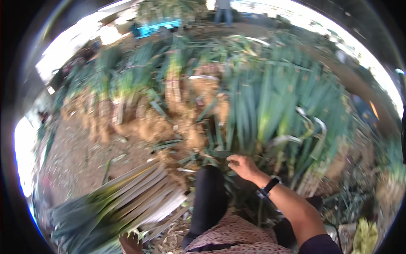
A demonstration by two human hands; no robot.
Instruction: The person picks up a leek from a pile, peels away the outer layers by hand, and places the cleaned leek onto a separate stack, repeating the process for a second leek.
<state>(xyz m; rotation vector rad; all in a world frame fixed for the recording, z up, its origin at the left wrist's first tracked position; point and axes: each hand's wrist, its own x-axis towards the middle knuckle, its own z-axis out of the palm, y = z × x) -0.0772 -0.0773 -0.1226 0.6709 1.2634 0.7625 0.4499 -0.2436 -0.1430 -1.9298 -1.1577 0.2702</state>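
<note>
A pile of leeks lies at the lower left, white stems to the right and green leaves to the left. My left hand is at the bottom edge beside this pile, cut off by the picture's rim; its visible fingers look stretched out and apart, near a pale leaf scrap. Over the ground just beyond my knee is my right hand, its fingers curled closed. A green leaf piece shows close to its fingertips; blur hides whether anything is inside the grip. A dark watch band circles the right wrist.
Tied leek bundles with soil-covered roots stand in a row ahead. More tall leeks stand at the right, with pale straps among them. Leaf trimmings litter the ground. A yellow cloth or bag is at the lower right. Another person stands far off.
</note>
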